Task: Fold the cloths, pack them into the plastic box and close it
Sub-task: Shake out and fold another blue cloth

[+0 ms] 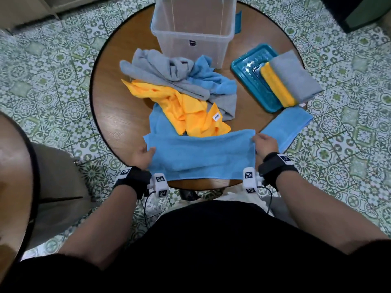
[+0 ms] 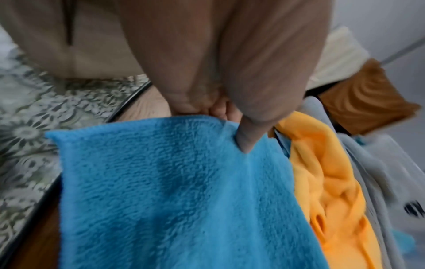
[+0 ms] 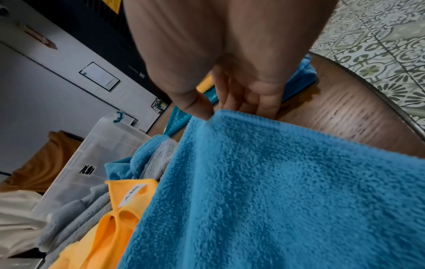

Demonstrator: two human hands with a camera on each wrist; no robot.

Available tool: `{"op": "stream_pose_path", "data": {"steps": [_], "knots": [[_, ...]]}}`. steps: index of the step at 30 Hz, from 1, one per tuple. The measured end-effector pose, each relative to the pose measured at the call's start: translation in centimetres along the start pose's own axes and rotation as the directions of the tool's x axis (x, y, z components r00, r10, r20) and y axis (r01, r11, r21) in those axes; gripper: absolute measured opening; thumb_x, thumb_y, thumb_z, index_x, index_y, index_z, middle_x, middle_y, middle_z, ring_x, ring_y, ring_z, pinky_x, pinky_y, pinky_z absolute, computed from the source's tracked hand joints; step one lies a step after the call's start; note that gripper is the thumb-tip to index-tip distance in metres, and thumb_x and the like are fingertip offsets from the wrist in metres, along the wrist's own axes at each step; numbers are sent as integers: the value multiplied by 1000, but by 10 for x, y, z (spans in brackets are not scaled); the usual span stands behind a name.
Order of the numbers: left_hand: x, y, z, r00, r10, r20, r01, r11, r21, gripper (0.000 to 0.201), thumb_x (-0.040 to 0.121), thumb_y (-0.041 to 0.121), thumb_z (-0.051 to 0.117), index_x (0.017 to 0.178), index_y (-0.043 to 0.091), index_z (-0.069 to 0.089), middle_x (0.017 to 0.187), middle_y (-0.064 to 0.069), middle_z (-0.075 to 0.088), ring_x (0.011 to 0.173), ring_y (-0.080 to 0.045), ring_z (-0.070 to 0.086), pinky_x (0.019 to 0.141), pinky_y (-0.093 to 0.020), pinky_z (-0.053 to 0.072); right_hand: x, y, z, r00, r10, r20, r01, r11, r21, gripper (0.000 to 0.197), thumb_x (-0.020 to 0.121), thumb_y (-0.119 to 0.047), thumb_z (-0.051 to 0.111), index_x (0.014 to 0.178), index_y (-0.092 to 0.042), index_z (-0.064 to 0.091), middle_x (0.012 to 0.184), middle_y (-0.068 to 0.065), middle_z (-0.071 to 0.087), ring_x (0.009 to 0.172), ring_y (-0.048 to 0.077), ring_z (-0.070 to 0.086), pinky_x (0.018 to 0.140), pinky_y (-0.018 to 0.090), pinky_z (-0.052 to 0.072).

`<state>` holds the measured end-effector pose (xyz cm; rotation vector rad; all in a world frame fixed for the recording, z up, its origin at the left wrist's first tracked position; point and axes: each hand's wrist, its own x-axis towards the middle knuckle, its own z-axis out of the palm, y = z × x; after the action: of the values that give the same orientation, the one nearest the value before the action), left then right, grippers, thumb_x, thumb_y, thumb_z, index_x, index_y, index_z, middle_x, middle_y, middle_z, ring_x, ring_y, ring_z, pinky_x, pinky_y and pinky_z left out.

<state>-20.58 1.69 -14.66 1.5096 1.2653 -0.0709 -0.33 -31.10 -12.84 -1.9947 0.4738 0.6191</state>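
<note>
Both hands pinch the blue cloth [image 1: 201, 153], left hand [image 1: 142, 154] and right hand [image 1: 265, 143] at its 2 opposite ends, orange cloth [image 1: 186, 108] just beyond.

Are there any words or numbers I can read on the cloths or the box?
None can be read for sure.
White tag on the orange cloth: too small.
Black mark on the plastic box: blurred.
Square code markers on the wrist cameras: patterns, not words.
</note>
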Motion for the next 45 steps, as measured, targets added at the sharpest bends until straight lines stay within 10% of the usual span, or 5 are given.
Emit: {"op": "stream_pose_path", "data": {"steps": [17,25,32,38,45], "knots": [[-4,58,-11,964,103,-246,-159,963,-219,14,89,33,63,86,20,60,82,-4,64,76,-21,57,72,-32,47,-4,-42,4,997,45,-57,-35,984,177,32,71,-42,70,58,-14,63,92,16,72,94,33,68,89,53,54],[-73,109,19,911,411,-28,-405,884,-233,13,90,25,70,99,16,70,75,1,57,51,-2,54,47,-20,47,-92,-97,26,923,-323,209,244,911,333,7,88,-15,70,86,-9,73,78,5,68,60,12,61,48,24,48],[-108,122,56,826,534,182,-470,830,-301,23,91,29,70,111,19,73,105,-8,73,90,-26,72,76,-48,60,-117,-107,57,844,-431,319,344,891,296,19,90,-20,70,103,-8,75,92,7,75,80,21,74,61,37,60],[-110,119,56,728,681,79,-660,727,-191,21,95,23,64,116,22,70,98,3,67,92,-8,62,81,-22,50,-120,-109,55,834,-424,354,328,895,301,14,90,-17,70,101,-9,75,89,6,75,79,20,74,64,35,59],[-111,115,58,742,667,64,-644,736,-206,24,98,24,60,120,19,68,101,3,67,95,-11,65,86,-37,56,-126,-111,54,797,-445,408,332,887,319,8,90,-16,70,93,-12,76,85,4,76,80,20,73,62,31,58]]}}
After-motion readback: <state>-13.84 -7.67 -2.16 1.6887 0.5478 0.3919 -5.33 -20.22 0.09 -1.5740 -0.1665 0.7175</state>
